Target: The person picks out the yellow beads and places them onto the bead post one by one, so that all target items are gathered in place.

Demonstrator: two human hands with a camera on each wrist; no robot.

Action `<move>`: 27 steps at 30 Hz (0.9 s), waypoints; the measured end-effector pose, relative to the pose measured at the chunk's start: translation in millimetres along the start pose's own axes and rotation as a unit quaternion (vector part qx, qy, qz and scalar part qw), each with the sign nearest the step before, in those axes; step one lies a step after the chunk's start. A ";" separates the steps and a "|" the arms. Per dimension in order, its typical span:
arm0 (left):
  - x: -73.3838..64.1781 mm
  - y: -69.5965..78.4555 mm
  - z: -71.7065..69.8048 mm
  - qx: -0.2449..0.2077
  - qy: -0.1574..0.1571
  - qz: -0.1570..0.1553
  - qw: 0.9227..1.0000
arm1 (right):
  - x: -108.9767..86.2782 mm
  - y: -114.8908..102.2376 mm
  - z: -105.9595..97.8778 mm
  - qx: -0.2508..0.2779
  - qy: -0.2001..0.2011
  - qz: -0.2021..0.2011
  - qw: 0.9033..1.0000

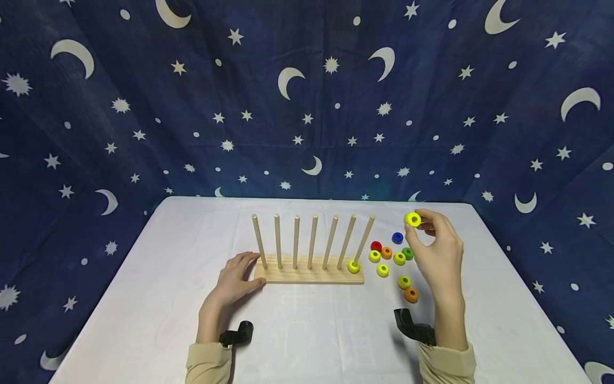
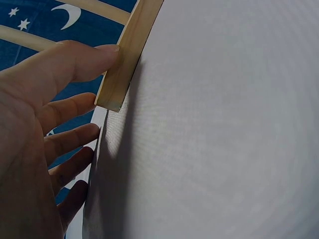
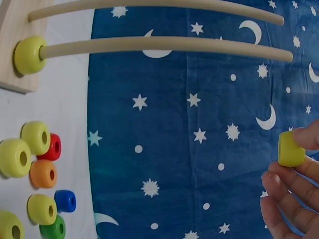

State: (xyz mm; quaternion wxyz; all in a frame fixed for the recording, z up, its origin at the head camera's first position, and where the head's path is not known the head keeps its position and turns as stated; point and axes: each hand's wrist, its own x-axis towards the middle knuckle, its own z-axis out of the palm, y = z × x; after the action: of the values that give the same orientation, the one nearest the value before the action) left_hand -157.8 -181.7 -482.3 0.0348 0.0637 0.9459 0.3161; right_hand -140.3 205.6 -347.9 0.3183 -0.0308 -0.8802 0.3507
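A wooden peg rack (image 1: 309,275) with several upright pegs stands on the table, and a yellow bead (image 1: 354,266) sits at the foot of its rightmost peg. My left hand (image 1: 236,280) holds the rack's left end, thumb at the front corner and index finger at the back one. In the left wrist view the thumb (image 2: 89,62) lies against the base's edge, while the other fingers are spread beyond its end. Raised above the table to the right of the pegs, my right hand (image 1: 438,253) pinches another yellow bead (image 3: 291,149) between thumb and fingers, its hole showing.
Loose beads lie right of the rack: several yellow ones (image 1: 382,270), a red bead (image 1: 376,246), a blue bead (image 1: 397,238), a green bead (image 1: 408,253) and two orange ones (image 1: 411,295). A star-and-moon cloth (image 1: 307,128) hangs behind the white table (image 1: 307,341).
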 end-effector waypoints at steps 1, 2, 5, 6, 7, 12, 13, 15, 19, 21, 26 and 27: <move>0.1 0.0 -0.1 0.000 0.000 0.000 1.000 | 0.3 -1.6 0.3 0.000 0.000 -0.002 1.000; 0.1 0.0 -0.1 0.000 0.000 0.000 1.000 | 0.4 -3.2 0.6 0.003 -0.002 -0.005 1.000; 0.3 -0.5 0.1 0.001 0.001 0.002 1.000 | 0.3 -7.8 1.5 0.009 -0.006 -0.009 1.000; 0.5 -0.7 0.2 0.002 0.001 0.002 1.000 | 0.3 -9.2 1.7 0.012 -0.007 -0.012 1.000; 0.6 -1.0 0.3 0.003 0.001 0.003 1.000 | 0.3 -10.5 2.0 0.014 -0.007 -0.014 1.000; 1.1 -2.3 0.8 0.006 0.001 0.006 1.000 | 0.7 -15.4 4.3 0.023 -0.006 -0.025 0.999; 1.1 -2.5 0.8 0.006 0.001 0.007 1.000 | 0.7 -16.1 4.8 0.025 -0.005 -0.029 0.999; 1.1 -2.6 0.7 0.004 0.000 0.007 1.000 | 0.7 -17.4 6.1 0.033 -0.003 -0.038 0.999; 1.1 -2.4 0.4 0.002 -0.001 0.009 1.000 | 0.6 -20.8 9.0 0.045 -0.004 -0.056 0.997; 1.0 -2.5 0.3 0.001 -0.001 0.008 1.000 | 0.4 -23.2 10.6 0.045 -0.007 -0.060 0.997; 0.9 -2.8 0.7 0.002 -0.001 0.004 1.000 | 0.4 -28.8 13.8 0.051 -0.016 -0.073 0.996; 0.9 -2.8 0.8 0.002 0.000 0.004 1.000 | 0.4 -29.6 14.4 0.054 -0.017 -0.077 0.995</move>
State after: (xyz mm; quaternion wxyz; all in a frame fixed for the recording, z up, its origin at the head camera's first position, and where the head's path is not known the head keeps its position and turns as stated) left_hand -158.9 -183.2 -484.6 0.0338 0.0674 0.9464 0.3142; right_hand -144.0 174.9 -336.8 0.3308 0.0607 -0.8649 0.3726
